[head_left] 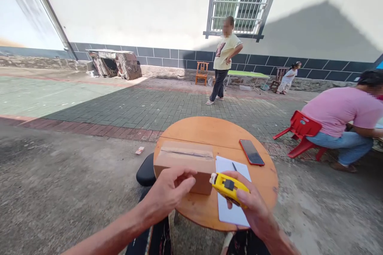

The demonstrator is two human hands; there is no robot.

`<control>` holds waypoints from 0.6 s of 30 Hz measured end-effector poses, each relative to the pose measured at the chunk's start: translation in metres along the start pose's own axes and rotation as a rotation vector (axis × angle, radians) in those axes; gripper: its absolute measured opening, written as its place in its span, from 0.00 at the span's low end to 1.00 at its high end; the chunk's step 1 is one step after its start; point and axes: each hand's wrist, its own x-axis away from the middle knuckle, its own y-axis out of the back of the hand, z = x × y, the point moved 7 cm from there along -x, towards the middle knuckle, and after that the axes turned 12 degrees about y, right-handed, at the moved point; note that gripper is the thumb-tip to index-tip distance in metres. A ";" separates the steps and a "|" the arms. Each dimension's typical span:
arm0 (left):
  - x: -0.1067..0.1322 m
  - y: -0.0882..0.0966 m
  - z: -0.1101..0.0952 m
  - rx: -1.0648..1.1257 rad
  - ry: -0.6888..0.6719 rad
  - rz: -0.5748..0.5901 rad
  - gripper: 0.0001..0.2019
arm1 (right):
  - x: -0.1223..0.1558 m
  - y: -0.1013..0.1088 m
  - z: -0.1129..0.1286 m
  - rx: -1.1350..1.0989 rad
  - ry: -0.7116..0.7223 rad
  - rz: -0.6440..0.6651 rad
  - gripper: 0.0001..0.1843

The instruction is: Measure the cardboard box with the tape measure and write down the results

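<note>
My right hand grips a yellow tape measure with a black button on top, above the sheets of white paper. A pale tab shows at the tape measure's left end, and no blade is drawn out. Left of it, my left hand is held in front of the cardboard box, its thumb and fingers curved but apart, with nothing seen between them. The taped, closed box lies on the round wooden table. A dark pen rests on the paper.
A phone with a red edge lies at the table's right. A black seat stands by its left edge. One person sits on a red plastic chair at right; another stands beyond the table, and a small person is near the wall.
</note>
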 end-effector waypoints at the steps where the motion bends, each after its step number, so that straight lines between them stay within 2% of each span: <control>1: 0.002 -0.012 0.002 0.130 0.112 0.120 0.15 | -0.001 -0.005 0.001 0.082 -0.008 0.063 0.28; 3: 0.007 -0.033 0.006 0.318 0.271 0.283 0.19 | -0.001 -0.016 0.005 0.253 0.000 0.198 0.28; 5: 0.010 -0.044 0.011 0.404 0.356 0.324 0.19 | 0.000 -0.026 0.010 0.389 0.052 0.311 0.26; 7: 0.012 -0.044 0.017 0.448 0.419 0.327 0.17 | 0.003 -0.032 0.017 0.474 0.103 0.381 0.24; 9: 0.014 -0.034 0.019 0.511 0.461 0.333 0.15 | 0.005 -0.030 0.024 0.543 0.117 0.402 0.24; 11: 0.010 -0.004 0.018 0.559 0.438 0.256 0.15 | 0.000 -0.016 0.031 0.643 0.093 0.356 0.25; 15: -0.017 0.090 0.018 0.480 0.269 -0.098 0.18 | -0.029 0.029 0.045 0.833 -0.013 0.160 0.30; 17: -0.036 0.123 0.032 0.368 0.313 -0.190 0.19 | -0.051 0.042 0.048 0.849 -0.050 0.150 0.31; 18: -0.046 0.133 0.041 0.339 0.339 -0.201 0.19 | -0.063 0.045 0.048 0.849 -0.059 0.158 0.31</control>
